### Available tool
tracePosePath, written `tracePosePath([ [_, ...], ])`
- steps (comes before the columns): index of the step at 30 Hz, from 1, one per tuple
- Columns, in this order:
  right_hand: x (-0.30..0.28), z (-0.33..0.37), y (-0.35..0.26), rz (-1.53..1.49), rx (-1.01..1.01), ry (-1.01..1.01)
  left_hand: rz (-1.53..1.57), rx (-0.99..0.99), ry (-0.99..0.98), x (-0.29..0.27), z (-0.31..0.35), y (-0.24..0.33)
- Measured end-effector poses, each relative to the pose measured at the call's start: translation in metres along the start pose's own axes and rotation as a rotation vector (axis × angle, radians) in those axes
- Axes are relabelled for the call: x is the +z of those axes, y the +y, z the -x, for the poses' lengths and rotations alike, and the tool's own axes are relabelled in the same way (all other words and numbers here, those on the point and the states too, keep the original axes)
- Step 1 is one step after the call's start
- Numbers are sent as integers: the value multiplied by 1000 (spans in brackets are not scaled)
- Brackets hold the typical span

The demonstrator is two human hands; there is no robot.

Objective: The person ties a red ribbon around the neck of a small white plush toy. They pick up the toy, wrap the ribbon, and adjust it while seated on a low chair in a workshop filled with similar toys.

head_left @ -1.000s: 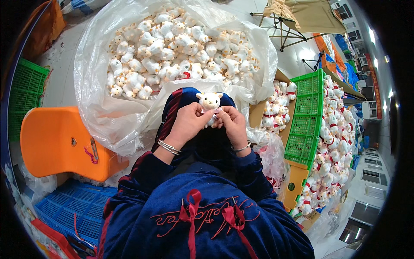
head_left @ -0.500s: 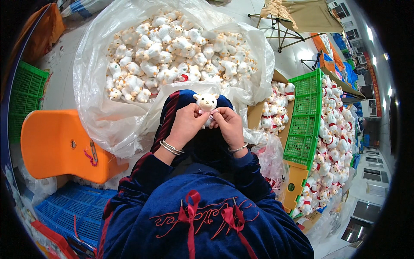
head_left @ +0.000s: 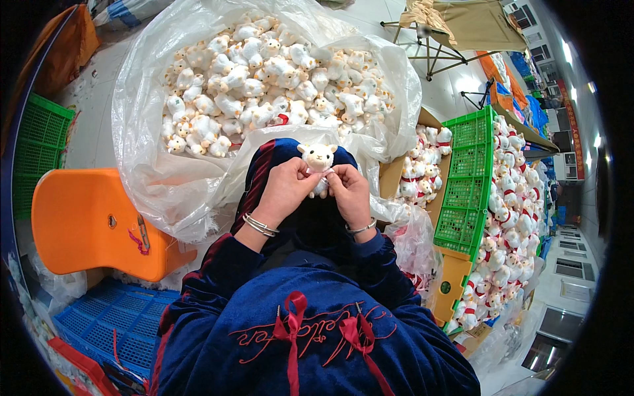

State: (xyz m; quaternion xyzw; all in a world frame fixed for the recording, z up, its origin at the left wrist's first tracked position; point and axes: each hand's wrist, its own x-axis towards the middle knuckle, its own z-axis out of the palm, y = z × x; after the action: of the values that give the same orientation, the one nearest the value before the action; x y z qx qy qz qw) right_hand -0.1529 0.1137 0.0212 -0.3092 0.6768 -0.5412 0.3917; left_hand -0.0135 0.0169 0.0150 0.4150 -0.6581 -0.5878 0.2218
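A small white plush lamb [head_left: 318, 156] with tan ears and dark eyes faces up over my lap, held between both hands. A bit of pale pink ribbon [head_left: 323, 173] shows at its neck, partly covered by fingers. My left hand [head_left: 285, 189] is closed, thumb and forefinger pinching at the neck's left side. On the other side, my right hand [head_left: 350, 195] pinches the ribbon with thumb and forefinger. The lamb's body is mostly hidden between the hands. Just beyond my knees, a large clear plastic bag [head_left: 142, 142] holds a heap of similar lambs [head_left: 251, 72].
At left stands an orange stool [head_left: 86, 224] with small snips [head_left: 142, 231] on it, above a blue crate [head_left: 112, 323]. To the right, a cardboard box [head_left: 391, 177] and a green crate [head_left: 462, 191] hold lambs with red neck bands. A folding chair [head_left: 456, 33] stands far right.
Both hands stay at the lamb's neck. My right hand has shifted slightly, its fingers closer to the left thumb, and less pink ribbon shows. The lamb has barely moved.
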Motion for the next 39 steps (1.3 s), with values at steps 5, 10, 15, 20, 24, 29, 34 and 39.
tracePosePath([
  [5, 3, 2, 5, 9, -18, 30, 31, -33, -32, -3, 1, 0],
  [10, 1, 1, 1, 33, 4, -3, 22, -30, -98, -9, 1, -1],
  [15, 4, 3, -13, 11, 38, 44, -65, 72, -50, -6, 1, 0],
  [20, 16, -4, -12, 374, -263, 128, -62, 62, 79, -4, 4, 11],
  [24, 11, 0, -11, 354, -201, 136, -112, 66, 39, 1, 0, 18],
  [29, 13, 4, -7, 339, -205, 138, -46, 16, 12, 0, 5, 18],
  [34, 11, 1, -4, 270, -165, 57, -38, 36, 21, -2, 6, 16],
  [39, -5, -6, 2, 213, -183, -47, 2, 12, -12, 2, 5, 14],
])
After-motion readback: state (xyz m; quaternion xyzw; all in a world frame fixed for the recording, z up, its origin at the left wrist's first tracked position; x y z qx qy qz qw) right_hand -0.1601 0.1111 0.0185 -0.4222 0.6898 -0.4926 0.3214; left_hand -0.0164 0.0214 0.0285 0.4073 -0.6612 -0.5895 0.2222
